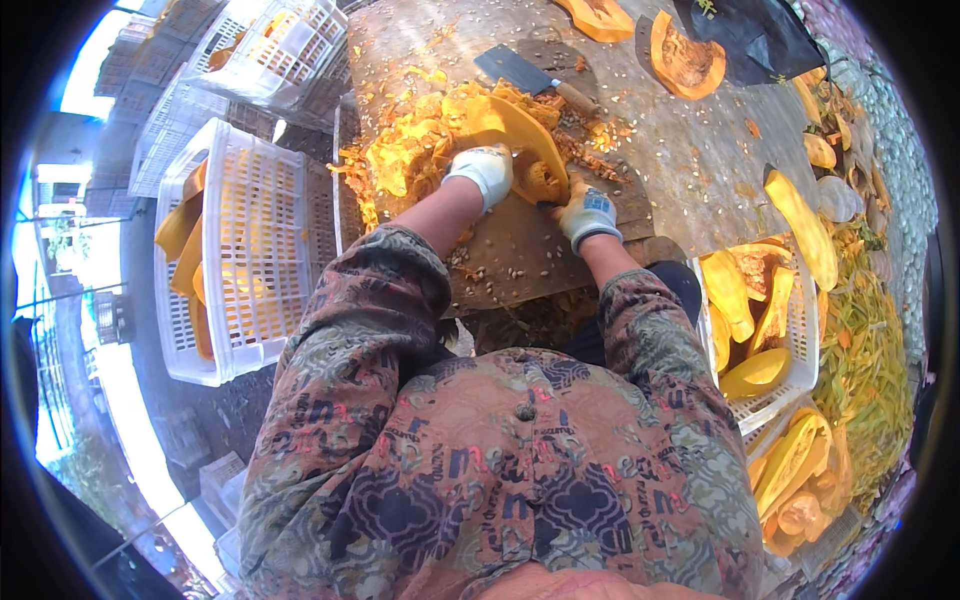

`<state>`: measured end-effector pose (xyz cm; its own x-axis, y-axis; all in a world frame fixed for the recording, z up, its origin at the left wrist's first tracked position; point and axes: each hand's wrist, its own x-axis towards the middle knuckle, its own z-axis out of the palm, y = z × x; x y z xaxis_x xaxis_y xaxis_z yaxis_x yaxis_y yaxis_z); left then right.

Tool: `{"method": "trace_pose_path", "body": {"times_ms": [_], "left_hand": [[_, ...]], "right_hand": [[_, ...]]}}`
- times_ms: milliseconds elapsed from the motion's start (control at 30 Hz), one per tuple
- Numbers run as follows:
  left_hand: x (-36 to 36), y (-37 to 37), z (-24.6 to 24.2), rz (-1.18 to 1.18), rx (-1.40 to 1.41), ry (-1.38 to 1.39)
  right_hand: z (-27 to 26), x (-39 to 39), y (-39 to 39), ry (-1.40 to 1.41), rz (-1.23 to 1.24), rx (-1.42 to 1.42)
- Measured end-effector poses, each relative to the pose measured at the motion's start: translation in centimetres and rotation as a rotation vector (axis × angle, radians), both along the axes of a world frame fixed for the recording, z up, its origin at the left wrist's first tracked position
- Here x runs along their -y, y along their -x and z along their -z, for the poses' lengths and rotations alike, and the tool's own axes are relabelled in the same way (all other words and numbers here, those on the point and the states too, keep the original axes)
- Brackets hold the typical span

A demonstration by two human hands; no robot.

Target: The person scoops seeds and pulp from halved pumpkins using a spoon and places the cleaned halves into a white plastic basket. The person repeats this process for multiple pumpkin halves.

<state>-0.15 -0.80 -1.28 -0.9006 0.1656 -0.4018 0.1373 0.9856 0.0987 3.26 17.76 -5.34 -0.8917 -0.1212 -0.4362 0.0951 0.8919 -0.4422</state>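
Observation:
My left hand (481, 177), in a white work glove, is curled over the hollow inner side of a cut orange squash piece (529, 135). A small shiny bit shows beside its fingers; what that hand holds is hidden. Gloved too, my right hand (588, 213) grips the near end of the squash piece. Scraped orange pulp (401, 154) is heaped left of and behind the piece. Beyond it a cleaver (517, 70) with a wooden handle lies flat. Pale seeds (517, 262) are scattered over the wooden board (540, 274) under my hands.
On the left stands a white plastic crate (259, 240) holding squash pieces, with another crate (307, 67) behind. To the right is a crate (806, 352) of yellow squash. Cut squash (684, 56) and a black plastic bag (757, 41) lie at the table's far right.

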Motion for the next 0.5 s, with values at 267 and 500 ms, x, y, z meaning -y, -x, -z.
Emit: {"method": "trace_pose_path", "body": {"times_ms": [267,500], "left_hand": [[1.1,-2.1,1.9,-0.253,-0.067,-0.333],[2.4,3.6,5.0,-0.654,-0.135,-0.569]], "right_hand": [[0.6,0.3,0.2,-0.029,0.012,0.007],[0.2,0.2,-0.1,-0.009,0.008,0.015]]}}
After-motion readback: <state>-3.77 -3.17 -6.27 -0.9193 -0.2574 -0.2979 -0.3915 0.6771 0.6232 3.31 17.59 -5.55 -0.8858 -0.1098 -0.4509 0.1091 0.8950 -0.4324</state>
